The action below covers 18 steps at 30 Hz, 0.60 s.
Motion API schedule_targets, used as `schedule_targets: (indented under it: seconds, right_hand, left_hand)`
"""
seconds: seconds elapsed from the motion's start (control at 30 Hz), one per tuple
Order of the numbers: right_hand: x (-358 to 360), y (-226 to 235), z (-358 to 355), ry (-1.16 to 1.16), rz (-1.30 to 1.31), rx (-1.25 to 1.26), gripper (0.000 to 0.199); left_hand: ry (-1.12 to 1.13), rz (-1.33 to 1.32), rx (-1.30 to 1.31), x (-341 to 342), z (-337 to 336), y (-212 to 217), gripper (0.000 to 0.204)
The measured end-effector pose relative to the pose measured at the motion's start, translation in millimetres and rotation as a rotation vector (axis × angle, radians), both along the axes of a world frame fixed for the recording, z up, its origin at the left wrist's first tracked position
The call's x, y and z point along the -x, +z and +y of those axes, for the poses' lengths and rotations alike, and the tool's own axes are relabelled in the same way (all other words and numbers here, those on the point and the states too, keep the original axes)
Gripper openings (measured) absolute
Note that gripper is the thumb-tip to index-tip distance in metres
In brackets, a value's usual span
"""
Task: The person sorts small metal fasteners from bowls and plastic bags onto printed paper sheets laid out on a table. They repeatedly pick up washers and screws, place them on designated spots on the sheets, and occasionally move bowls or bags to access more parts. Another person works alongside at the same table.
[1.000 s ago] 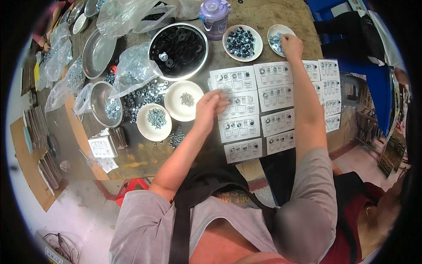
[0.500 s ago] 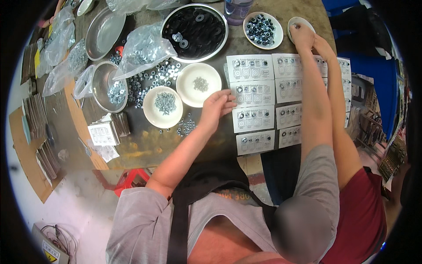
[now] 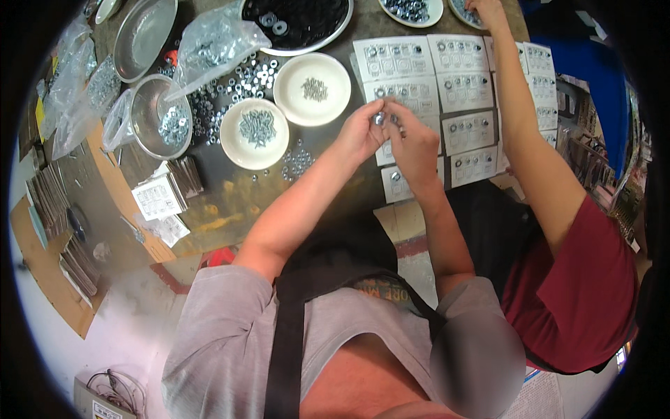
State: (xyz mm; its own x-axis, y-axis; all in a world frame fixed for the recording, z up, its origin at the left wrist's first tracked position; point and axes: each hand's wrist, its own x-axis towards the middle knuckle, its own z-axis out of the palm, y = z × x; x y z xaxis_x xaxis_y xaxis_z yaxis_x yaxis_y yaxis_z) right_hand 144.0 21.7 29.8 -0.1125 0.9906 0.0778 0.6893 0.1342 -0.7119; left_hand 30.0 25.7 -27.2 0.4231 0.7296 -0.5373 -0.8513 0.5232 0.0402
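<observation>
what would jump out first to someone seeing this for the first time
The person's left hand and right hand meet at the centre, pinching small metal pieces over a grid of white printed cards. To their left sit two white bowls of screws, with loose nuts scattered on the dark table. A co-worker's arm reaches along the right.

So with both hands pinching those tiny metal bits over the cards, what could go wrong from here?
1. The small metal pieces pinched between the left hand and right hand might slip and vanish among the loose nuts on the table.
2. The co-worker's arm lies across the same printed cards, so a nudge could shift them.
3. A forearm could catch the white bowl of screws nearby.
</observation>
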Motion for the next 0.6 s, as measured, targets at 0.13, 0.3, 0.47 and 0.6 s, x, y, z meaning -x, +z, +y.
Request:
schedule_targets:
  seconds: [0.13,0.3,0.47,0.6]
  right_hand:
    - [-13,-21,14,-0.169,0.322,0.285,0.02]
    - [-15,-80,73,-0.212,0.188,0.255,0.02]
    - [-3,-106,95,-0.122,0.13,0.217,0.019]
    - [5,-103,100,-0.107,-0.024,0.217,0.02]
  left_hand:
    - [-0.013,0.121,0.019,10,-7,-8,0.026]
    - [-0.259,0.467,-0.013,28,-25,-3,0.029]
    - [-0.299,0.512,-0.04,41,-39,-5,0.032]
    - [-0.269,0.472,0.008,46,-45,-11,0.031]
